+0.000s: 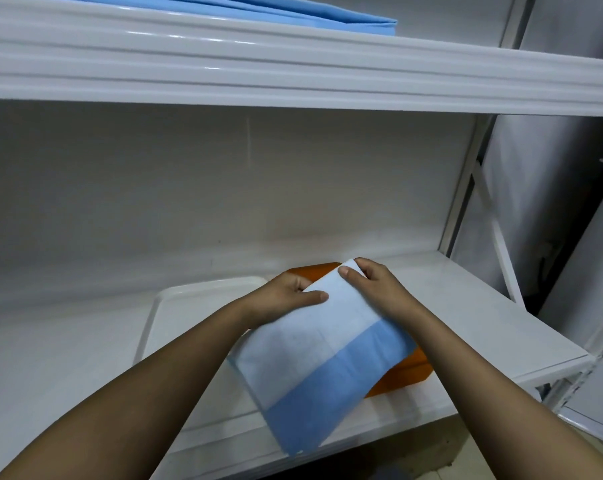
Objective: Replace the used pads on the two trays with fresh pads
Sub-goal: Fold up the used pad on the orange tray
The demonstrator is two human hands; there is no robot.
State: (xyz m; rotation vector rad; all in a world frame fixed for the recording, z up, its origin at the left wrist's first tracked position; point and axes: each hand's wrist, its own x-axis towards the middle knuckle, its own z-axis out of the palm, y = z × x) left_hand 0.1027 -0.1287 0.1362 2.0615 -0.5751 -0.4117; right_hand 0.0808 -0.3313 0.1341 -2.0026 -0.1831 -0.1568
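Observation:
A folded pad (324,355), white at its far half and blue at its near half, hangs tilted above the lower shelf. My left hand (286,296) pinches its far left edge with the thumb on top. My right hand (369,278) grips the far right corner, thumb on top. Under the pad lies an orange tray (400,372), mostly covered, with corners showing at the back and at the right. A white tray (175,306) lies to its left on the same shelf, bare inside.
The white lower shelf (483,323) ends at a front edge near me and a metal upright at the right. An upper shelf (293,71) overhangs close above, holding a stack of folded blue pads (258,12). A grey wall backs the shelves.

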